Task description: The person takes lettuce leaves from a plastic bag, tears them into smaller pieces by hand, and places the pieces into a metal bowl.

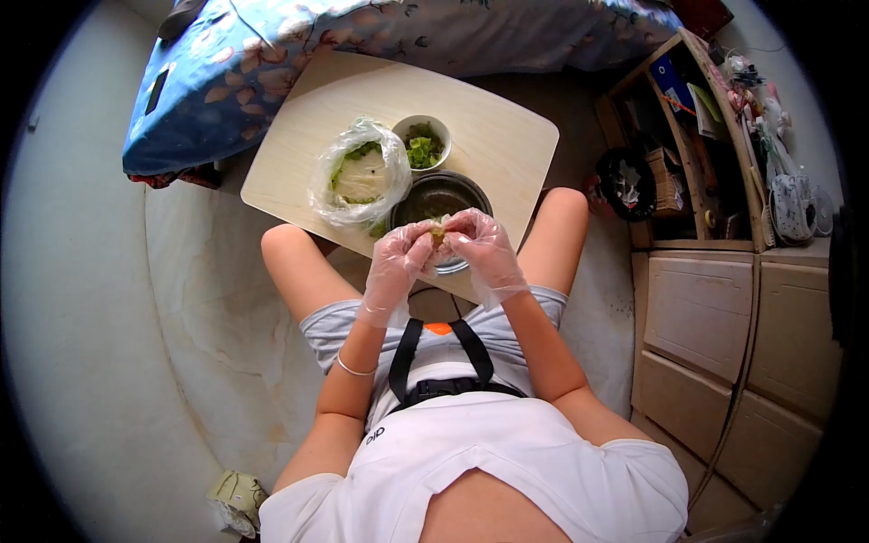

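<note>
Both hands wear clear plastic gloves and meet over the near rim of a metal basin [469, 181]. My left hand [398, 261] and my right hand [487, 253] are closed, fingertips together on a small yellow-green piece of leaf [438, 234]. Most of that piece is covered by the fingers. The basin's inside looks dark, and its contents are hard to make out. Just beyond it stands a white bowl [437, 123] with torn green leaves [423, 149] in it. Left of the basin, a crumpled clear plastic bag [391, 185] lies open around pale and green leaf vegetables.
The pale low table [299, 136] carries all these items, close to my knees. Behind it is a bed with a blue floral cover [217, 90]. At right stand a wooden cabinet [697, 312] with cluttered shelves and a black-lined bin [626, 184].
</note>
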Motion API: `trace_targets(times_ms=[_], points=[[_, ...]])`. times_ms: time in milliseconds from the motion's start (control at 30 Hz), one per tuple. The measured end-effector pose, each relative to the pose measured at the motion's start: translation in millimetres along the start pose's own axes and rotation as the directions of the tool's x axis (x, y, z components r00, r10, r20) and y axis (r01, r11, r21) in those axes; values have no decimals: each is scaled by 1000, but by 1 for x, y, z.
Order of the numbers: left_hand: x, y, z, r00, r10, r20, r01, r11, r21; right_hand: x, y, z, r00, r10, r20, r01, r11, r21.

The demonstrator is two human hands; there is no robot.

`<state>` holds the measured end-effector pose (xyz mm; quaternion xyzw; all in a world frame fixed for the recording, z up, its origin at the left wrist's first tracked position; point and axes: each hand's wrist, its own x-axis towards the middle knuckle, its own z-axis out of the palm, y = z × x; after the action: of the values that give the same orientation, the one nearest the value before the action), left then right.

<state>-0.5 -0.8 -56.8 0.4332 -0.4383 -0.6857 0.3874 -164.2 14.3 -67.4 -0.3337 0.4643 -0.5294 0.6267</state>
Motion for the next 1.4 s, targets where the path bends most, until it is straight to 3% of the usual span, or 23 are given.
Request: trace_targets(times_ms=[67, 133, 233, 367, 667, 733, 767, 833, 867, 933, 1167, 1233, 1367, 1400], points=[[0, -1, 2, 1000, -6, -16, 5, 999, -35, 0, -1, 1, 1000, -17, 5, 17, 1000, 3], [-1, 5, 5, 998, -65, -25, 62, 992, -114, -2, -7, 4, 996, -82, -29, 76, 984, -161], [-1, 1, 4, 1000, 6, -30, -6, 1000, -2, -5, -10, 7, 994, -97, -48, 82, 964, -254], [0, -6, 0, 999, 41, -1, -40, 995, 94, -8, -13, 7, 996, -88, -22, 78, 955, -287], [2, -3, 1, 997, -70, 27, 71, 997, -33, -8, -4, 5, 978, -204, 42, 208, 946, -249], [2, -2, 2, 992, -110, 53, 115, 990, -87, -13, -20, 8, 936, -322, 140, 348, 798, -493], [1, -3, 1, 993, -109, 51, 114, 990, -87, -14, -22, 9, 936, -321, 142, 349, 798, -492], [1, -3, 1, 992, -68, 103, 79, 991, -107, -14, -26, 12, 872, -420, 252, 478, 615, -627], [1, -3, 0, 992, -68, 103, 79, 991, -108, -15, -29, 14, 872, -420, 253, 478, 615, -627], [1, -2, 0, 992, -90, 84, 92, 995, -22, -15, -39, 17, 828, -453, 330, 526, 425, -736], [3, -9, -5, 984, -155, 91, 156, 988, -4, -11, -35, 16, 772, -464, 435, 570, 202, -796], [3, -9, -5, 987, -140, 78, 137, 989, 50, -12, -37, 17, 737, -432, 519, 579, 10, -815], [2, -7, -4, 990, -123, 72, 117, 990, 74, -11, -33, 15, 730, -423, 538, 589, -10, -808], [2, -8, -4, 993, -100, 69, 93, 991, 99, -11, -33, 15, 731, -443, 519, 594, 39, -804]])
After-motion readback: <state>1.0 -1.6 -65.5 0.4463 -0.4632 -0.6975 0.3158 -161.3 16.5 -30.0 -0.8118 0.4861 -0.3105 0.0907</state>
